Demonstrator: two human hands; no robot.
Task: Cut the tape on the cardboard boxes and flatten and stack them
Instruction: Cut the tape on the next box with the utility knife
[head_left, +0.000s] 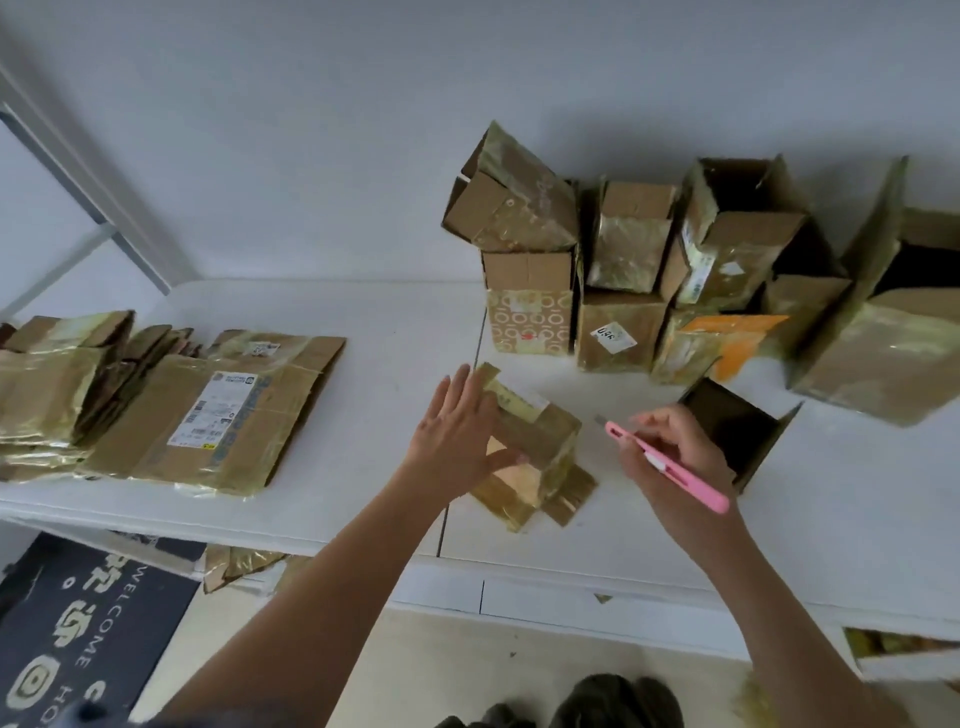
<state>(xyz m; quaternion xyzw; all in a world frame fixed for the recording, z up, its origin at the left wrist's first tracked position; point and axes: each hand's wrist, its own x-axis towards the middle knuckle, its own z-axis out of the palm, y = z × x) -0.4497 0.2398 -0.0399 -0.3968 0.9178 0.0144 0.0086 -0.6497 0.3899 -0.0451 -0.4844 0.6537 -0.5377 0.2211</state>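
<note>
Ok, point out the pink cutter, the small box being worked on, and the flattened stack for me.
pink cutter (670, 465), head view, on the middle of its pink handle.
small box (540, 431), head view, on its taped top face.
flattened stack (208, 415), head view, on the white label of the top sheet.

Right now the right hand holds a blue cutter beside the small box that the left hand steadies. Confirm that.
Not quite: the cutter is pink, not blue. The head view shows the right hand holding it beside the small box that the left hand steadies.
</note>
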